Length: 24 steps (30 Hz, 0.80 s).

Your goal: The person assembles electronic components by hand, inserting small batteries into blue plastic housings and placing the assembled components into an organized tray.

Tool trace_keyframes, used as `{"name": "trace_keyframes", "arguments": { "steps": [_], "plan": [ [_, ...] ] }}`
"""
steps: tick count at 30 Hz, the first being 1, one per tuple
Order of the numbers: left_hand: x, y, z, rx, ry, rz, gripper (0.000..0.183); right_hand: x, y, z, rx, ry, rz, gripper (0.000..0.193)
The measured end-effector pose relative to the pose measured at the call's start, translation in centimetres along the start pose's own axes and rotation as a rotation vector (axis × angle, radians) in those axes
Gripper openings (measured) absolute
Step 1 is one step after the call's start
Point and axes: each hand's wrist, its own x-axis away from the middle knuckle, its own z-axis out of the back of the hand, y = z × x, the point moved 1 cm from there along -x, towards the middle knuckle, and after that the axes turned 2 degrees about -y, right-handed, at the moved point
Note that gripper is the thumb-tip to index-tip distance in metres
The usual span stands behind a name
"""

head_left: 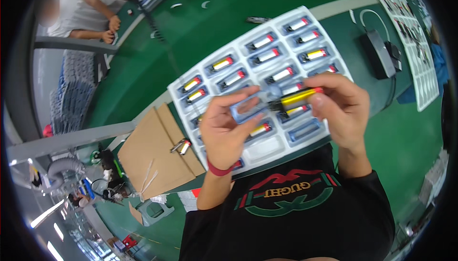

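Note:
My left hand grips a clear bluish plastic case between thumb and fingers. Pinched in my right hand is a yellow cylinder with a red end and a dark end, likely a small battery cell. The dark end points at the case, and whether the two touch is unclear. Both are held above a white moulded tray, where similar yellow or silver cylinders with red ends lie in bluish cases. A bluish case without a cylinder sits near the tray's lower right. My hands hide some compartments.
Brown cardboard lies left of the tray, with a small red-and-silver piece on it. To the right are a black power adapter with a cable and another white tray. A person works across the green table at upper left.

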Motion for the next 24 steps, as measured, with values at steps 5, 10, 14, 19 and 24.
{"name": "trace_keyframes", "arguments": {
  "steps": [5, 10, 14, 19, 24],
  "plan": [
    [-0.6, 0.0, 0.1, 0.003, -0.020, -0.093, 0.040, -0.9, 0.4, -1.8, 0.223, -0.051, 0.041, 0.023],
    [-0.1, 0.0, -0.5, -0.028, -0.012, -0.067, 0.041, -0.8, 0.8, -2.5, 0.254, -0.081, -0.010, 0.022],
    [0.1, -0.1, -0.5, -0.061, -0.026, -0.103, 0.040, -0.7, 0.6, -2.7, 0.198, -0.135, -0.238, 0.026],
    [0.1, 0.0, -0.4, -0.107, -0.011, -0.110, 0.040, -0.6, 1.1, -2.9, 0.190, -0.109, -0.232, 0.027],
    [0.0, -0.5, -0.4, -0.116, -0.016, -0.116, 0.039, -0.8, 1.5, -3.7, 0.447, -0.021, -0.027, 0.023]
  ]
}}
